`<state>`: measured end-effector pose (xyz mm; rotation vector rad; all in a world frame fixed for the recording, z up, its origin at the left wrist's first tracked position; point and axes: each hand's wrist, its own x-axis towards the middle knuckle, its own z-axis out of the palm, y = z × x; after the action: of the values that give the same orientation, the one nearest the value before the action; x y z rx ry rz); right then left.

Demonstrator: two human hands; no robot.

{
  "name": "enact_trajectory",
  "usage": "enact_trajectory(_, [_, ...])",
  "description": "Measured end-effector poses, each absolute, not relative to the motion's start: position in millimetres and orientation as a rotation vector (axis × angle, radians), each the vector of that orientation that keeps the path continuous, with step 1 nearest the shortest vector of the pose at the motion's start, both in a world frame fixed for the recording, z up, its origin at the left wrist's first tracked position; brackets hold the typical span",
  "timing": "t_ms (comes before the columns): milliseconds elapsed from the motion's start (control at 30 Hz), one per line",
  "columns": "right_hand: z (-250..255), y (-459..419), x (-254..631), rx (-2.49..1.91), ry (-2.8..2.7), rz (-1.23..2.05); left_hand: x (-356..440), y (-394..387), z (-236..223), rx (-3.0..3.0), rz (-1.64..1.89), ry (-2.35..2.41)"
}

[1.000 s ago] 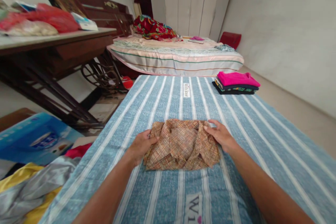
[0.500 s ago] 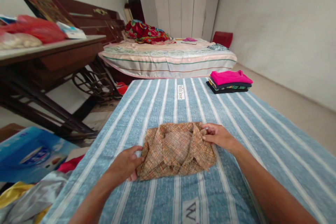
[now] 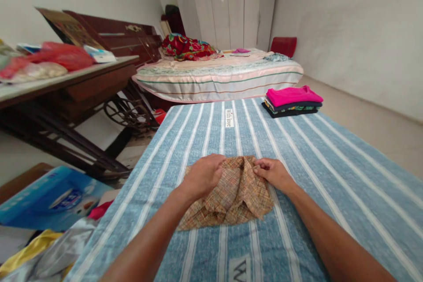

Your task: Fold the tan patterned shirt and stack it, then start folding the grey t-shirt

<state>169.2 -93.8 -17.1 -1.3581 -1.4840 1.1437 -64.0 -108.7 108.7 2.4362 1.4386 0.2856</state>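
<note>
A brown plaid shirt (image 3: 228,189) lies folded into a compact bundle on the blue-and-white striped bedcover, its collar edge at the far side. My left hand (image 3: 205,174) reaches over its upper left part, fingers curled at the collar edge; the back of the hand hides most of the grip. With thumb and fingers closed, my right hand (image 3: 271,172) pinches the shirt's upper right edge, where the cloth is gathered into a raised fold.
A stack of folded clothes (image 3: 292,101), bright pink on top, sits at the bed's far right. Beyond is another bed (image 3: 218,81). To the left stand a sewing-machine table (image 3: 99,75), a blue box (image 3: 62,198) and loose clothes (image 3: 56,246).
My left hand has moved from the shirt's left side up and right to its collar edge. My right hand stays at the upper right edge. The view has shifted slightly.
</note>
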Motion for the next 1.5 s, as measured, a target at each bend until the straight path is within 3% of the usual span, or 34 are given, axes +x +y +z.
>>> enact_trajectory(100, [-20, -93, 169, -1.337, -1.519, 1.124, -29, -94, 101, 2.549, 0.139, 1.302])
enact_trajectory(200, [-21, -92, 169, -1.371, -1.532, 1.075, -9, -83, 92, 2.482, 0.021, 1.490])
enact_trajectory(400, [-18, -91, 168, -1.423, -1.552, 1.000, 6, -69, 76, 2.164, 0.090, 1.641])
enact_trajectory(667, [-18, -91, 169, -1.374, -1.529, 1.007, 0, -74, 59, 1.736, 0.654, 1.509])
enact_trajectory(1133, [-7, -95, 175, -1.394, -1.401, 1.029, -6, -76, 33, 1.352, 0.939, 1.279])
enact_trajectory(1500, [3, -109, 169, -1.503, -2.047, 0.371, 0, -77, 39, 1.311, 0.811, 1.405])
